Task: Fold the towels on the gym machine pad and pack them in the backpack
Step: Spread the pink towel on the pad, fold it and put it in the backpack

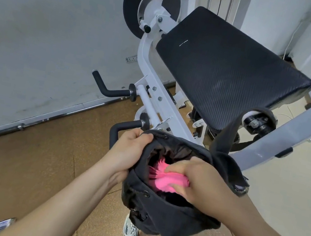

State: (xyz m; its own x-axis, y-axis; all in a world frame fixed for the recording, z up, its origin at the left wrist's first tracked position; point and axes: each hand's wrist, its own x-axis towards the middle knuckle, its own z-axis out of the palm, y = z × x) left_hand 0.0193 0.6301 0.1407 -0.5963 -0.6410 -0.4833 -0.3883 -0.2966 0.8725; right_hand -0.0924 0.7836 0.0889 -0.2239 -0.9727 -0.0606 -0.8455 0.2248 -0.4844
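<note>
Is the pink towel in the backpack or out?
In. The right hand grips the pink towel down inside the open backpack, whose rim the left hand holds.

The black, weave-textured gym machine pad (227, 68) sits tilted on a white steel frame (146, 58). A short pale mark (183, 42), perhaps a thread or a scuff, shows near its upper left. Below, the brown cork-like floor (37, 170) carries a long chrome bar (46, 117) lying along the foot of the wall, a small blue-and-white packet (5, 224) at the lower left, and two grey sneakers (131, 234) standing near each other.
</note>
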